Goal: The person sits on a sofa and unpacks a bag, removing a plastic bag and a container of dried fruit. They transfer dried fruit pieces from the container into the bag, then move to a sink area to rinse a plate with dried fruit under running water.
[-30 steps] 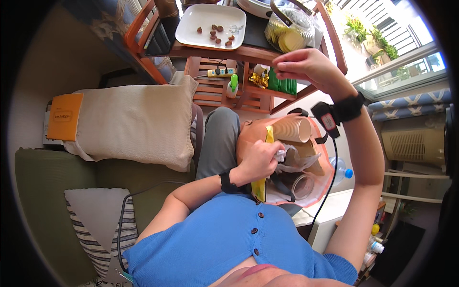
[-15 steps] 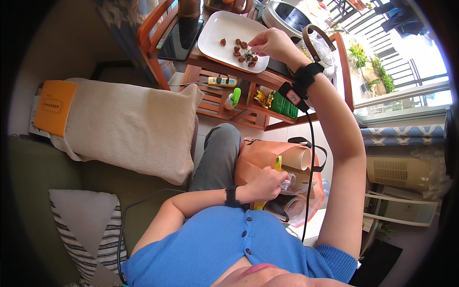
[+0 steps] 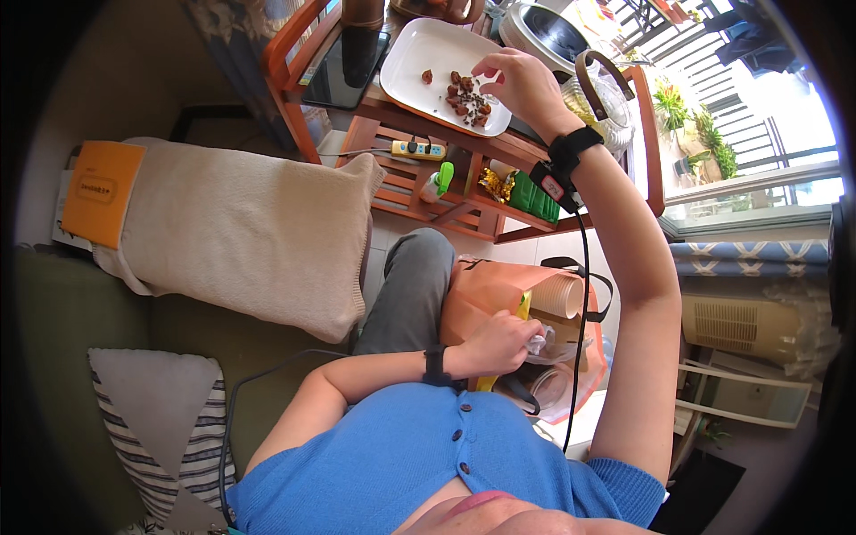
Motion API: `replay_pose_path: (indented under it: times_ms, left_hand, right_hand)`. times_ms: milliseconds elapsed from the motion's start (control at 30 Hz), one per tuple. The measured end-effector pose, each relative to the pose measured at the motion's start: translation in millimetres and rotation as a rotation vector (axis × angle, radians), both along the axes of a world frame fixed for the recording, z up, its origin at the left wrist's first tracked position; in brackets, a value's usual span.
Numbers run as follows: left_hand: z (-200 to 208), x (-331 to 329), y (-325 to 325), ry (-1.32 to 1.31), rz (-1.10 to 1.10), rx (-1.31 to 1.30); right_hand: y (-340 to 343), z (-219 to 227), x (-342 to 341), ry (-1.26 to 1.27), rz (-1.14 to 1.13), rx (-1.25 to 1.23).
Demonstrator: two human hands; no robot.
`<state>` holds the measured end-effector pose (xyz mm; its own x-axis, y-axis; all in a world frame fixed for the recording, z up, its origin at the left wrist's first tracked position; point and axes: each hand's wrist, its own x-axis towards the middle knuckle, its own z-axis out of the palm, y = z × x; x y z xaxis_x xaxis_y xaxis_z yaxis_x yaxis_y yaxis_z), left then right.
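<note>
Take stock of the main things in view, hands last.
Slatted wooden cart: one, brown, ahead
Rounded rectangular tray: one, white, on cart
Small wrinkled lumps: several, brown, on tray
Flat glossy slab: one, black, left of tray
Ribbed handled container: one, clear, right of tray
Rectangular power strip: one, whitish, low on cart
Capped bottle: one, green cap, low on cart
Large open bag: one, orange, centre
Stacked round cups: one stack, beige, in bag
Cloth draped block: one, beige, left
Flat booklet: one, orange, at block's left end
Striped fabric pillow: one, grey, lower left
Left hand: one, black wristband, at bag, closed on crumpled white plastic
Right hand: one, black wristband, over tray
</note>
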<state>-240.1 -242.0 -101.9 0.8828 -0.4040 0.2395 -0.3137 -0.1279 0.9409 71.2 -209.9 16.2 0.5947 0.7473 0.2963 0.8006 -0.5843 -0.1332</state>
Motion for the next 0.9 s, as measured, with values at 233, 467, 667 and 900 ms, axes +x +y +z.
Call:
replay_pose_path:
  times_ms: [233, 467, 667, 900]
  left_hand:
    - [6, -2, 3, -0.044, 0.103, -0.006]
    - [12, -4, 2, 0.065, 0.189, 0.026]
    - [20, -14, -11, 0.002, 0.226, -0.014]
    - [27, -24, -23, -0.123, 0.194, 0.077]
  right_hand:
    - [-51, 54, -72, 0.144, 0.061, 0.18]
    - [-206, 67, -231, 1.027, -0.279, 0.108]
    - [-243, -96, -286, 0.889, -0.216, -0.107]
    - [-243, -211, -311, 0.776, -0.532, 0.164]
